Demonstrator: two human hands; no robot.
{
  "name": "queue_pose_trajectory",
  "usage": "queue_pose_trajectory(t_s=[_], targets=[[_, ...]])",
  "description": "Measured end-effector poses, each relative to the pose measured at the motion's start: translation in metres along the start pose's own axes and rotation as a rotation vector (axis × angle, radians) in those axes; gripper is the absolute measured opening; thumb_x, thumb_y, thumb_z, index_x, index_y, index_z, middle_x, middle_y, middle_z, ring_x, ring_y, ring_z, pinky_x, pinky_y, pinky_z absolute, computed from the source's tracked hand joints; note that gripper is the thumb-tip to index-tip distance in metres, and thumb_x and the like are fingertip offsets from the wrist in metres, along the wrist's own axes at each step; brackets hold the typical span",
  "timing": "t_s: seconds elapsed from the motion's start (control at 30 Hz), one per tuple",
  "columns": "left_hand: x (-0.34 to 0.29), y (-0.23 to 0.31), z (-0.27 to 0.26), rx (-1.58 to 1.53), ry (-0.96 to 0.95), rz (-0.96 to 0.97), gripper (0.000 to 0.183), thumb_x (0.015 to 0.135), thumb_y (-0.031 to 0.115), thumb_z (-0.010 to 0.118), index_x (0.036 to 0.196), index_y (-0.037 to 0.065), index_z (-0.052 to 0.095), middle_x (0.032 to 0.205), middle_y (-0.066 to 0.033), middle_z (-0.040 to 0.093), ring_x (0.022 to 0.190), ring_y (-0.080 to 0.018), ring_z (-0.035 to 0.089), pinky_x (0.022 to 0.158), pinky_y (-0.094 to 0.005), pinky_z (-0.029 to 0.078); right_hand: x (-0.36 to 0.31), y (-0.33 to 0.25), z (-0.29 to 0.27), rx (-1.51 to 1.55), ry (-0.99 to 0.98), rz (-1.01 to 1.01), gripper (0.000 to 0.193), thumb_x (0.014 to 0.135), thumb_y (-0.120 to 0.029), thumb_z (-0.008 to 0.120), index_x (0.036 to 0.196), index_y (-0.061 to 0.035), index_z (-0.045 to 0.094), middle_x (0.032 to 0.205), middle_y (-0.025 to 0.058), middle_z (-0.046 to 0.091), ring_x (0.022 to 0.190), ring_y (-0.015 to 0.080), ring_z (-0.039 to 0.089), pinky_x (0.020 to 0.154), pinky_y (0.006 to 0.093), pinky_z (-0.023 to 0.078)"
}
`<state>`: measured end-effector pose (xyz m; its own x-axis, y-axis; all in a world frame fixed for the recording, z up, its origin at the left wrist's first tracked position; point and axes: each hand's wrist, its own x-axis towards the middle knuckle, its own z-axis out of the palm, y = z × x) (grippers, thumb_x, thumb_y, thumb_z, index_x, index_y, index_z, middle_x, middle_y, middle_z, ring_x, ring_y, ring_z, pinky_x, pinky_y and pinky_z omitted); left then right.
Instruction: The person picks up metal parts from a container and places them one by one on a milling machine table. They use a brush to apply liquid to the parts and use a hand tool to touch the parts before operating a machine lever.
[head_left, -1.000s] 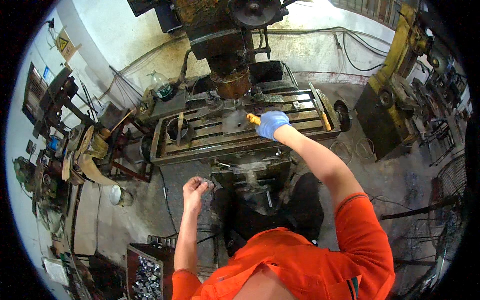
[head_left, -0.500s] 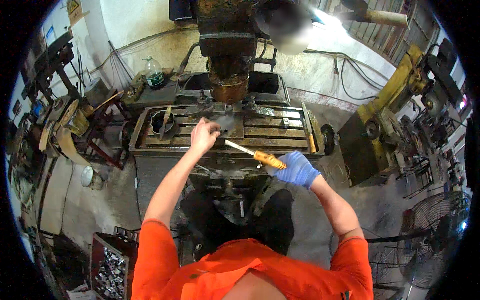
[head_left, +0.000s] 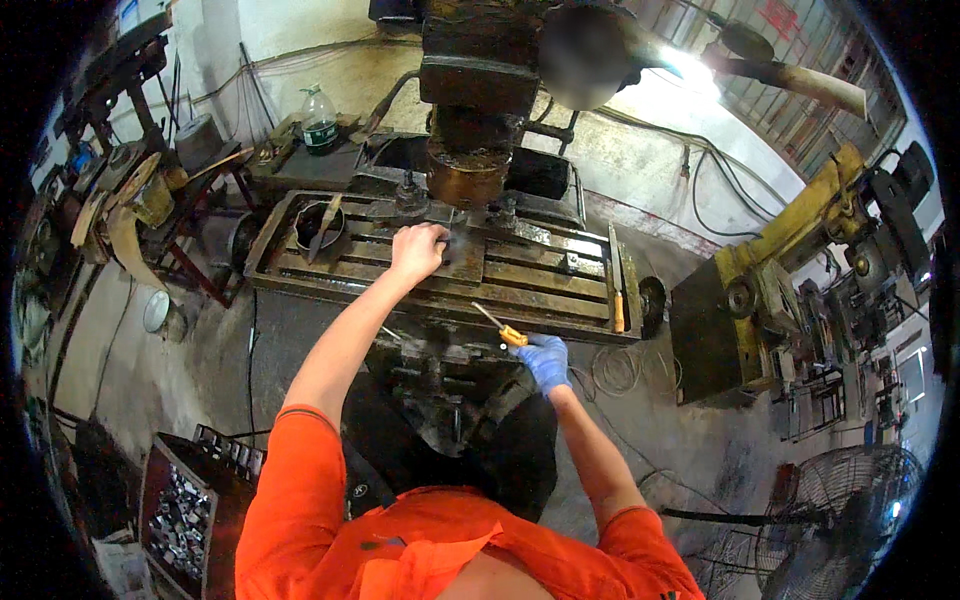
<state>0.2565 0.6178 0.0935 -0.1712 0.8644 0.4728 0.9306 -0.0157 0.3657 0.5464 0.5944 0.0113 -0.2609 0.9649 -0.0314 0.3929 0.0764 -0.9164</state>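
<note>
My bare left hand [head_left: 418,252] is curled at the dark block [head_left: 462,258] on the machine table [head_left: 540,284], just below the milling spindle [head_left: 468,172]. Its fingers are closed, and whatever they pinch is hidden. Gloved in blue, my right hand [head_left: 545,361] grips a yellow-handled tool [head_left: 513,336] with a slim metal blade. The blade points up and left over the table's front edge, apart from the block.
A dark pot [head_left: 318,240] with a brush across it stands at the table's left end. At the right end lies a long file [head_left: 617,285]. A crate of metal parts [head_left: 178,515] is at lower left, and a fan [head_left: 850,520] at lower right.
My left hand has moved onto the block and turned knuckles up. My right hand has drawn left and slightly down with the yellow-handled tool. The whole view has shifted and tilted slightly.
</note>
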Motion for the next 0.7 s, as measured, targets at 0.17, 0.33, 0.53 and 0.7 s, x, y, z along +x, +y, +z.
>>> queue_pose_trajectory(t_s=[0.17,0.33,0.53,0.7], targets=[[0.010,-0.004,0.013,0.002,0.001,-0.014,0.019,0.073,0.018,0.061,0.089,0.010,0.064,0.086,-0.0109,0.063,0.081,-0.0303,0.059,0.072,-0.0406,0.047,-0.028,-0.020,-0.019,-0.140,-0.026,0.131,0.035,0.070,-0.022,0.072,0.093,0.0034,0.065,0.085,0.0144,0.066,0.077,0.0161,0.062,0.068,0.0286,0.048],[0.027,-0.006,0.033,-0.042,0.050,0.065,0.023,0.073,0.021,0.063,0.093,0.011,0.064,0.083,-0.0127,0.062,0.079,-0.0311,0.060,0.070,-0.0422,0.048,-0.035,0.003,-0.064,-0.129,0.029,-0.047,0.032,0.071,-0.019,0.072,0.092,0.0047,0.064,0.082,0.0104,0.066,0.072,0.0127,0.059,0.067,0.0278,0.048],[0.031,0.002,0.029,0.015,-0.029,-0.206,0.030,0.072,0.023,0.065,0.098,0.009,0.060,0.082,-0.0164,0.062,0.076,-0.0351,0.061,0.066,-0.0454,0.048,-0.026,-0.105,-0.155,-0.166,0.230,-0.244,0.020,0.071,-0.010,0.069,0.088,0.0011,0.067,0.077,0.0045,0.065,0.069,0.0103,0.057,0.066,0.0261,0.047],[0.039,-0.004,0.024,-0.044,-0.104,-0.265,0.038,0.072,0.026,0.064,0.107,0.011,0.058,0.086,-0.0165,0.063,0.083,-0.0327,0.061,0.072,-0.0425,0.049,0.027,-0.260,-0.271,-0.135,0.502,-0.888,0.036,0.081,-0.019,0.057,0.110,0.0008,0.054,0.104,0.0116,0.058,0.097,0.0208,0.052,0.085,0.0351,0.042]])
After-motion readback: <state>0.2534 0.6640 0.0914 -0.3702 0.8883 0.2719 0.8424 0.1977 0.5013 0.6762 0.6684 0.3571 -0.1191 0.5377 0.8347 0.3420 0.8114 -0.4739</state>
